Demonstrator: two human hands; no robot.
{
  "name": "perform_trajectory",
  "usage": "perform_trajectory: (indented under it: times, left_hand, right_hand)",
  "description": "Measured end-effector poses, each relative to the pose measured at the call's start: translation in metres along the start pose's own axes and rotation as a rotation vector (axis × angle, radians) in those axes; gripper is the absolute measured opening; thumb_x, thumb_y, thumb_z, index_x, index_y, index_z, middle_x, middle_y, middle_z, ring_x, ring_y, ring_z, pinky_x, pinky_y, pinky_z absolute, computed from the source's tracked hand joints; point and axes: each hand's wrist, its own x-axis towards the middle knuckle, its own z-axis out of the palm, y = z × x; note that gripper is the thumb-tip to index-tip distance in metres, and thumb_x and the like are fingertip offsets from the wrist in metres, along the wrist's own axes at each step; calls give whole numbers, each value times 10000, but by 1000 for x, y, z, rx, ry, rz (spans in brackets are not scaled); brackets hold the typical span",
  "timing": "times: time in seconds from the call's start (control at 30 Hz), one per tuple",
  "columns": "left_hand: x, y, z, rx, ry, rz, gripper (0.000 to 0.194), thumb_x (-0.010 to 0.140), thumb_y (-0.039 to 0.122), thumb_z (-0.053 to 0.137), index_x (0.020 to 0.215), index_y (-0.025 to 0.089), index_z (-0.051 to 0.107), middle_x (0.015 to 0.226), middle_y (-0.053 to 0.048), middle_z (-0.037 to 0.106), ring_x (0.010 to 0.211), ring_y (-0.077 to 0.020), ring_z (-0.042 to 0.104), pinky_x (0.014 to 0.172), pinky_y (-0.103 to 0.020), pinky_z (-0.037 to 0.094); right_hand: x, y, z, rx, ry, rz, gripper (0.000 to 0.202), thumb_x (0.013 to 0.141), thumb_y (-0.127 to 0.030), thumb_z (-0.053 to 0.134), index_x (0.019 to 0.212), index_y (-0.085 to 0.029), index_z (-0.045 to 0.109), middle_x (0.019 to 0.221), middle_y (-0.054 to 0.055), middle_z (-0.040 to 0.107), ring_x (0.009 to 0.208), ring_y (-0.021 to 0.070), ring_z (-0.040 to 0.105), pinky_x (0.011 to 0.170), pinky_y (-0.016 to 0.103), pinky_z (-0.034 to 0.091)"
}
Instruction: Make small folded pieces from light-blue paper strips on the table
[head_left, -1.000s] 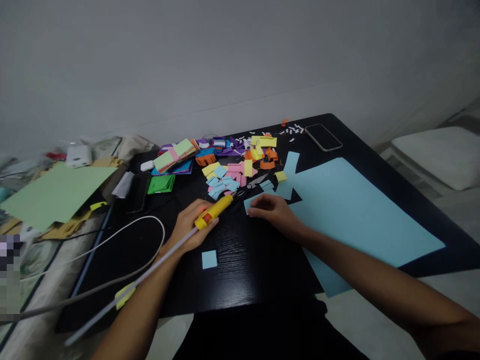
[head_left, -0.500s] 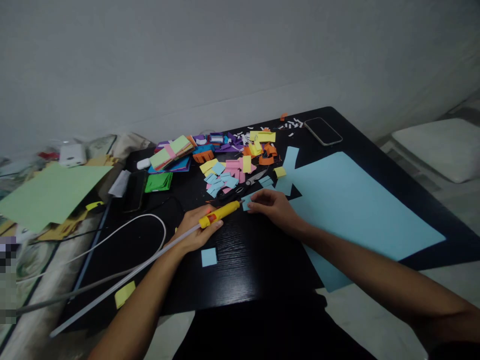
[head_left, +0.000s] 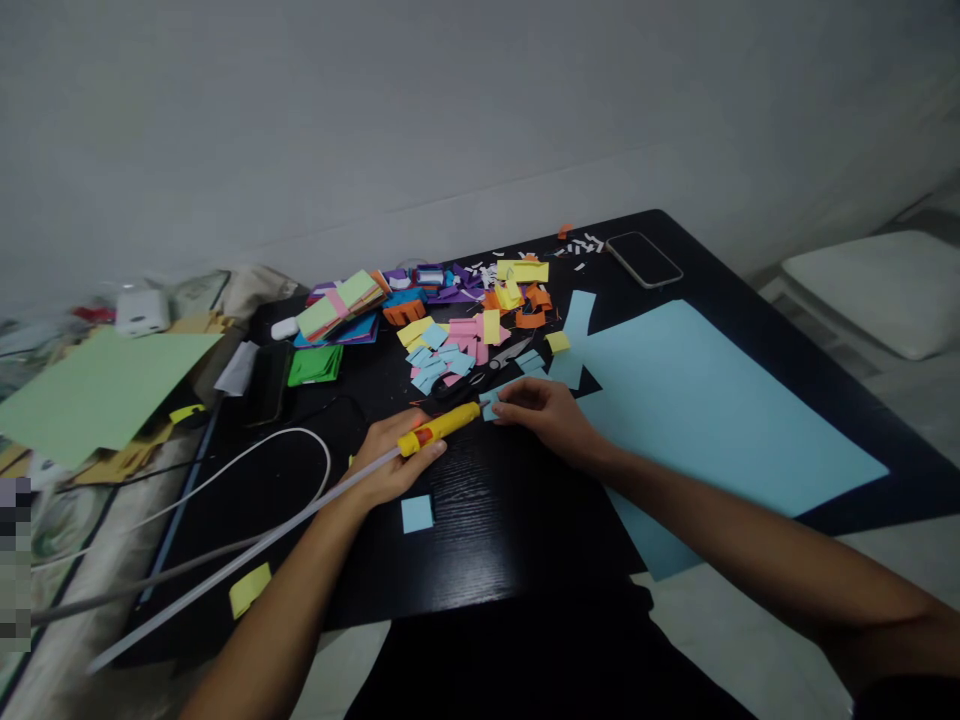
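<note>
My left hand [head_left: 394, 462] is closed around a yellow glue gun [head_left: 441, 428], whose long translucent glue stick [head_left: 247, 553] sticks out the back over my forearm. The nozzle points right and meets a small light-blue paper piece [head_left: 489, 405]. My right hand [head_left: 546, 415] pinches that piece between thumb and fingers, just above the black table [head_left: 480, 530]. Another light-blue paper square [head_left: 417, 514] lies flat near the table's front. Scissors [head_left: 480, 372] rest just beyond my hands, beside a pile of small blue paper pieces [head_left: 442, 362].
A large light-blue sheet [head_left: 712, 410] covers the right side, partly under my right forearm. A phone [head_left: 645, 260] lies at the back right. Folded colored papers [head_left: 345, 303], a green packet [head_left: 316, 365] and a white cable [head_left: 324, 450] are on the left.
The glue gun's back end has dipped slightly to the left, and the nozzle tip now overlaps the blue paper piece a little more. The view has shifted slightly; both hands keep their grips.
</note>
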Motion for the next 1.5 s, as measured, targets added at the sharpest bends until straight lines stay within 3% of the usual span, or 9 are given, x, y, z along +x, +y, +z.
perform_trajectory:
  times: [0.23, 0.43, 0.63, 0.8, 1.07, 1.33, 1.4, 1.5]
  left_hand:
    - [0, 1, 1, -11, -47, 45, 271, 1006, 364, 561, 786, 210, 525, 704, 14, 532, 608, -140, 522, 578, -265, 429]
    - [2, 2, 0, -4, -50, 29, 303, 999, 345, 566, 736, 213, 495, 673, 26, 493, 586, -132, 510, 567, -261, 417]
    - [0, 4, -3, -24, -8, 3, 175, 991, 317, 581, 853, 209, 581, 744, 5, 599, 658, -155, 583, 613, -272, 457]
    - [0, 2, -3, -8, -8, -10, 229, 997, 344, 573, 809, 214, 547, 716, 7, 570, 625, -153, 552, 597, -278, 444]
    - [-1, 0, -4, -21, -24, -20, 301, 987, 361, 577, 732, 226, 491, 683, 6, 532, 608, -162, 532, 583, -291, 436]
    - [-2, -2, -2, 19, 31, -62, 158, 985, 356, 603, 974, 206, 653, 850, -36, 686, 765, -188, 658, 693, -300, 519]
    - [-1, -4, 0, 40, 91, -129, 179, 975, 375, 629, 989, 202, 672, 864, -37, 701, 778, -189, 671, 713, -302, 523]
    - [3, -5, 4, -19, 216, -334, 219, 954, 423, 667, 953, 204, 669, 792, -4, 672, 698, -169, 640, 659, -290, 506]
  right_hand:
    - [2, -2, -1, 135, 40, 53, 320, 650, -416, 939, 830, -219, 761, 894, 9, 739, 867, 190, 700, 989, 442, 584]
    - [1, 0, -1, 89, 41, 53, 305, 672, -409, 933, 854, -224, 773, 889, 23, 748, 832, 188, 689, 953, 433, 582]
    - [0, -2, -1, 61, 37, 50, 352, 655, -426, 933, 876, -208, 767, 878, 9, 753, 819, 178, 702, 890, 381, 570]
    - [-2, -3, 0, -10, 8, 14, 288, 709, -398, 898, 875, -211, 755, 883, 16, 754, 836, 186, 720, 876, 390, 558]
    - [-1, -3, -1, 6, 8, 12, 314, 680, -424, 911, 859, -223, 749, 866, 12, 755, 816, 186, 711, 904, 410, 572]
    - [1, 3, -1, -45, -31, -55, 383, 612, -351, 942, 823, -227, 647, 854, -19, 675, 816, 166, 641, 879, 380, 544]
    - [2, 4, -1, -59, -12, -67, 417, 595, -321, 949, 813, -231, 606, 820, -34, 641, 775, 151, 616, 831, 354, 536]
    - [1, 4, 0, -85, -3, -40, 473, 577, -276, 953, 878, -237, 590, 778, -47, 619, 735, 151, 621, 747, 329, 524]
